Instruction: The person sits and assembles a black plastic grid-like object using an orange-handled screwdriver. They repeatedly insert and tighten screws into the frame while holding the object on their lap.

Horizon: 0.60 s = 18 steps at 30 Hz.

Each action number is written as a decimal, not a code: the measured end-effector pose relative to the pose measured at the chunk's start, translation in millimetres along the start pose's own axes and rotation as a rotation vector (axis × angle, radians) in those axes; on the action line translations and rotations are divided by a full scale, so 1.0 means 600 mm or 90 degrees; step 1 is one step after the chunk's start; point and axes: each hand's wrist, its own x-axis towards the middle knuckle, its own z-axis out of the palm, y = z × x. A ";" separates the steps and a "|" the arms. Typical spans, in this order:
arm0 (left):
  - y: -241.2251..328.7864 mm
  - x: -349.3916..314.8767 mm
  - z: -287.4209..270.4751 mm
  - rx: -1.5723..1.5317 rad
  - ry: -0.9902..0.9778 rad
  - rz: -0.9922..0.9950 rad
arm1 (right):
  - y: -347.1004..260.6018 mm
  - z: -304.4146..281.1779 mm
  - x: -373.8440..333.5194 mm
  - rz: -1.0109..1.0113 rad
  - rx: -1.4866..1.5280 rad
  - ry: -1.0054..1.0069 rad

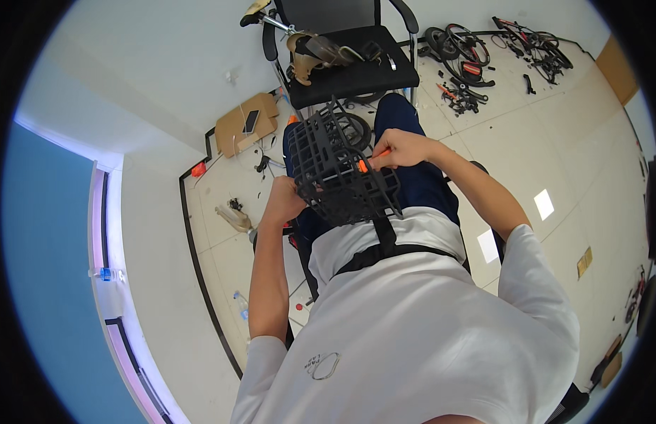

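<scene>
A black plastic bicycle basket (321, 152) with an open grid of bars rests tilted on my lap. Its left side is gripped by my left hand (284, 201), whose fingertips are partly hidden behind the bars. My right hand (401, 149) is closed around an orange-handled screwdriver (363, 166) at the basket's right side. The tool's thin shaft points left into the basket, and its tip is lost among the bars.
Ahead stands a black office chair (349, 67) with a bicycle seat (254, 14) and other parts on it. Wheels (466, 44) and bike parts lie at the far right. Left of my legs are cardboard (233, 131) with a phone (251, 121) and a plastic bottle (240, 304).
</scene>
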 end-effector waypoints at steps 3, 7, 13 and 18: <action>0.024 -0.007 -0.010 -0.007 -0.027 -0.022 | -0.033 -0.007 -0.005 0.176 0.109 -0.079; 0.009 -0.009 -0.011 -0.025 -0.013 -0.044 | -0.009 0.000 0.005 -0.005 0.006 0.004; 0.000 -0.015 -0.014 0.050 0.024 -0.087 | -0.053 0.017 -0.029 -0.224 -0.347 0.186; 0.017 -0.011 -0.010 0.088 0.158 -0.106 | -0.073 0.028 -0.024 -0.255 -0.368 0.168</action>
